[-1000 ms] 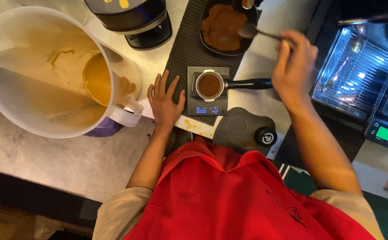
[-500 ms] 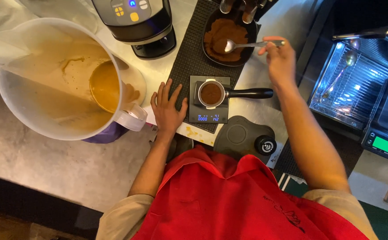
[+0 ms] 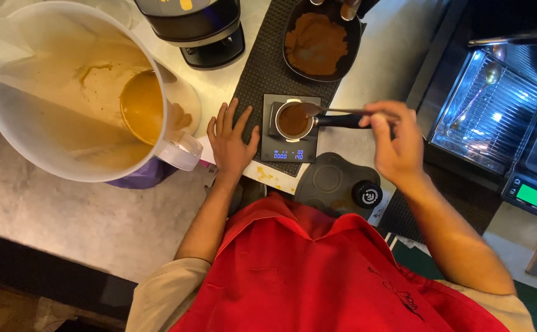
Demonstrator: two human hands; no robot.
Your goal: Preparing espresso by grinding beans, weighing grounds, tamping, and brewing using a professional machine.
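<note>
Seen from above, our right hand (image 3: 397,144) is closed around the handle of a spoon (image 3: 336,111), whose bowl, carrying brown ground coffee, sits over the rim of the portafilter basket (image 3: 293,120). The portafilter, filled with ground coffee, rests on a small black scale (image 3: 284,150) with a lit display; its black handle (image 3: 342,121) points right, beneath the spoon and toward our right hand. The scale stands on a dark ribbed mat (image 3: 262,80) on the table (image 3: 65,221), near the middle of the scene. Our left hand (image 3: 230,144) lies open and flat, fingers spread, palm down on the table just left of the scale, gripping nothing. Beyond the scale, on the same mat, we see a dark tray (image 3: 320,43) heaped with ground coffee. To the far left of the tray stands a black grinder (image 3: 201,27). At left, a large translucent jug (image 3: 65,92) holds a tan liquid. Just near the scale sits a dark tamping pad (image 3: 330,181) with a round black tamper (image 3: 367,194) at its right edge. At right we see a metal drip grate (image 3: 489,117) and a second small scale with a green display (image 3: 529,195).
</note>
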